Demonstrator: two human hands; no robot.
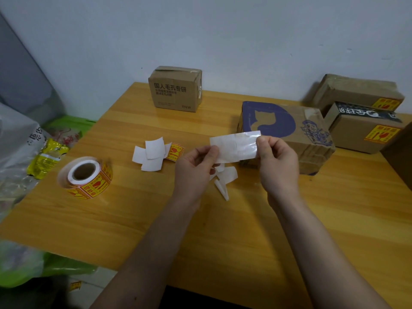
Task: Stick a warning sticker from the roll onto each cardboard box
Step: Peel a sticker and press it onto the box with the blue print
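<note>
Both my hands hold a pale strip of sticker paper (236, 147) above the wooden table (156, 219), its white back toward me. My left hand (196, 166) pinches its left end and my right hand (276, 161) pinches its right end. The roll of yellow-and-red warning stickers (85, 177) lies on its side at the left. A box with a blue print (287, 134) sits just behind the strip. A plain brown box (176, 89) stands at the back. Two boxes at the far right, one (359, 92) behind the other (365, 130), each carry a yellow sticker.
Several white backing scraps and one loose yellow sticker (156, 153) lie mid-table; more scraps (225, 181) lie under my hands. Plastic bags and yellow packets (44, 159) crowd the left side off the table. A white wall runs behind.
</note>
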